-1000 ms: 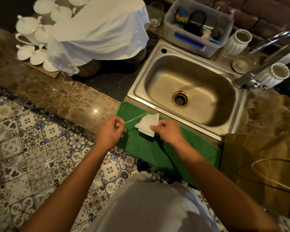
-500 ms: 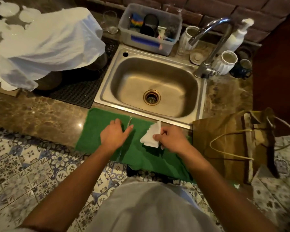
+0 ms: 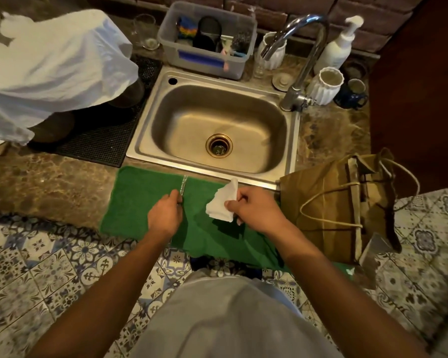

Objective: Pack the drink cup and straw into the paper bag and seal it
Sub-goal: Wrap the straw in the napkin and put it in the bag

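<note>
My left hand [image 3: 164,217] pinches the near end of a thin clear-wrapped straw [image 3: 183,186], which points away from me over the green cloth [image 3: 137,200]. Folded white napkins [image 3: 223,202] are gripped in my right hand [image 3: 256,211], just right of the straw. The brown paper bag [image 3: 329,200] with cord handles lies on the counter to the right of my right hand, its mouth toward the right. No drink cup shows in this view.
A steel sink [image 3: 217,127] with a tap [image 3: 303,60] lies beyond the cloth. A white cloth [image 3: 52,65] covers dishes at the left on a black mat [image 3: 106,140]. A plastic tub [image 3: 207,40], white vases [image 3: 325,85], a soap pump [image 3: 339,45] and a mug [image 3: 353,93] line the back.
The straw turned from lying sideways between my hands to pointing away from me. My view swung right, bringing the whole paper bag into sight. The napkins stayed in my right hand.
</note>
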A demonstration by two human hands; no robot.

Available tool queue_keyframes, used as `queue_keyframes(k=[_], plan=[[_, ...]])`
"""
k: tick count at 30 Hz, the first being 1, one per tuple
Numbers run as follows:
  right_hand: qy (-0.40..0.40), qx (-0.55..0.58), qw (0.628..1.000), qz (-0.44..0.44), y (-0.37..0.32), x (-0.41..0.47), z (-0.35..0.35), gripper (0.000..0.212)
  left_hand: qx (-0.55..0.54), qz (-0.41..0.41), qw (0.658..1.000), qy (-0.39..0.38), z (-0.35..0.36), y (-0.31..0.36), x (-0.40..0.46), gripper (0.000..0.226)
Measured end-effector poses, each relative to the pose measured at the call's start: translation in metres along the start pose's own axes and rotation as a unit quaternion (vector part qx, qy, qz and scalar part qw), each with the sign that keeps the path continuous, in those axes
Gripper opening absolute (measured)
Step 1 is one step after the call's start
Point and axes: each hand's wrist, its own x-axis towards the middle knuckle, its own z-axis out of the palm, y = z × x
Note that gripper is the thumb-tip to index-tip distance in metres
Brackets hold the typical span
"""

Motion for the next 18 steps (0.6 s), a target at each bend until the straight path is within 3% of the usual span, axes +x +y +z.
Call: queue_keyframes(k=[7,12,18], plan=[[0.008,0.014,0.999,-0.038,0.003,-0.018,-0.011,0.027,0.002,-0.055,0.998,0.012,-0.002,-0.001,-0.002,0.029],[0.018,0.041,0.997,-0.059,0.005,-0.035,-0.02,0.021,0.014,-0.072,0.997,0.006,-0.009,0.003,0.0,0.021],[0.039,0.053,0.99,-0.121,0.0,-0.063,-0.044,0.021,-0.014,-0.049,0.998,0.049,-0.018,0.007,-0.005,0.024]])
